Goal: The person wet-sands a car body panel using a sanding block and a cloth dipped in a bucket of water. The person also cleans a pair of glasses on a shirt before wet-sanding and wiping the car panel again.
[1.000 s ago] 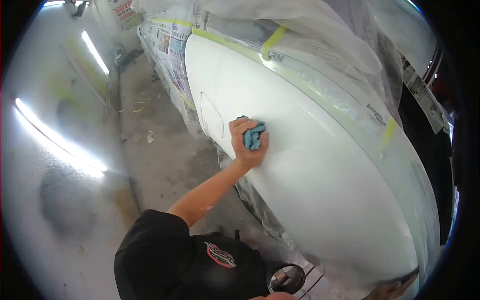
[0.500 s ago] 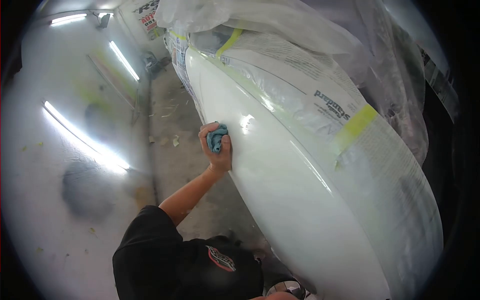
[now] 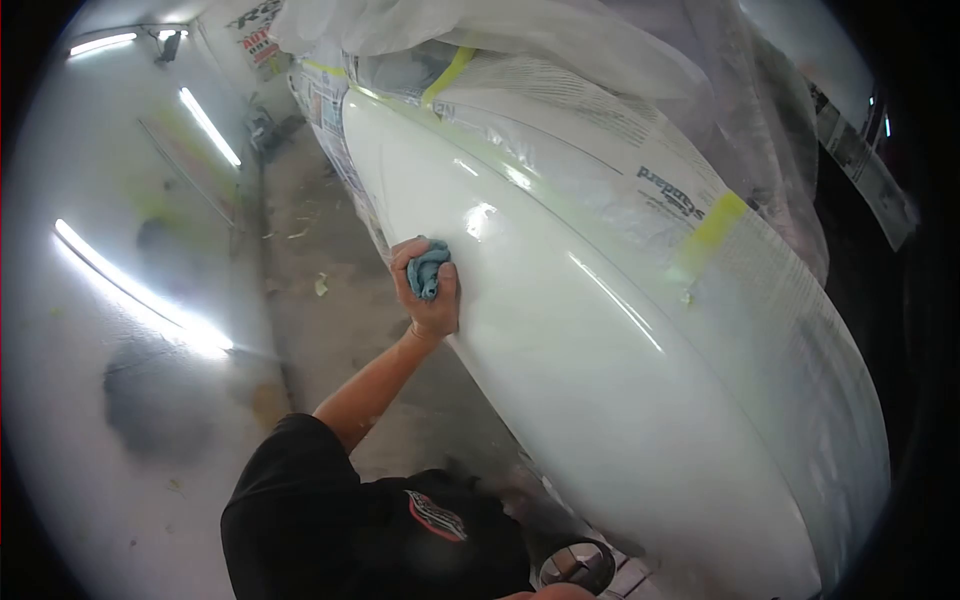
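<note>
My left hand (image 3: 428, 295) is closed around a crumpled blue cloth (image 3: 428, 270). The hand rests at the left edge of a glossy white car-body panel (image 3: 600, 380), its thumb on the panel side. Along the panel's right side runs masking of newspaper (image 3: 620, 160) and clear plastic, fixed with yellow-green tape (image 3: 712, 235). Of my right arm only a patch of skin (image 3: 558, 593) shows at the bottom edge; its fingers are hidden. Beside that patch is a round, black-rimmed thing with a shiny face (image 3: 576, 568), whose kind I cannot make out.
A pale wall (image 3: 60, 400) with bright tube lights (image 3: 140, 290) and dark smudges stands on the left. Between wall and panel lies a grey floor (image 3: 310, 340) with paper scraps (image 3: 321, 285). Plastic sheeting (image 3: 600, 50) drapes over the top right.
The view has shifted slightly, so the wall and lights sit further left. My left hand keeps the cloth at the panel's edge. More of the round black-rimmed thing shows.
</note>
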The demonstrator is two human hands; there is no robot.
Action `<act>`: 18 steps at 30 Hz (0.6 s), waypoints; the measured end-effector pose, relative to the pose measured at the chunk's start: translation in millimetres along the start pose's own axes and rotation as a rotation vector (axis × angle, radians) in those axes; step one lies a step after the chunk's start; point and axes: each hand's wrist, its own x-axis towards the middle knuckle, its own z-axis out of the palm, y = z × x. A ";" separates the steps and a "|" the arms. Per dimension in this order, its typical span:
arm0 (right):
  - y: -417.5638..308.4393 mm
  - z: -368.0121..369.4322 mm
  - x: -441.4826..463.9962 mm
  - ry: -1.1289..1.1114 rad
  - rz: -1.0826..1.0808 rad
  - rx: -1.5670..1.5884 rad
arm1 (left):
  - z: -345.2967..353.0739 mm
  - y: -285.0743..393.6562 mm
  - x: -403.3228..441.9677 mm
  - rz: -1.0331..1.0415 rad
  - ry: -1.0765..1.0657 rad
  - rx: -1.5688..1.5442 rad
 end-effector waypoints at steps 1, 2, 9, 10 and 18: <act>-20.5 -11.2 8.8 -0.175 0.072 -0.406 | 0.1 0.1 1.4 0.027 -0.008 0.008; -40.9 -22.3 17.5 -0.381 0.071 -0.811 | -0.7 0.7 3.9 0.051 -0.015 0.015; -139.9 156.1 16.2 -0.958 -0.065 -0.683 | -6.9 0.9 7.7 0.056 -0.026 -0.069; -152.0 187.2 7.6 -0.981 -0.059 -0.653 | -11.9 -0.4 8.2 0.023 -0.053 -0.138; -244.9 440.8 -82.2 -0.995 -0.148 -0.381 | -114.2 -15.6 -17.2 -0.248 -0.247 -0.429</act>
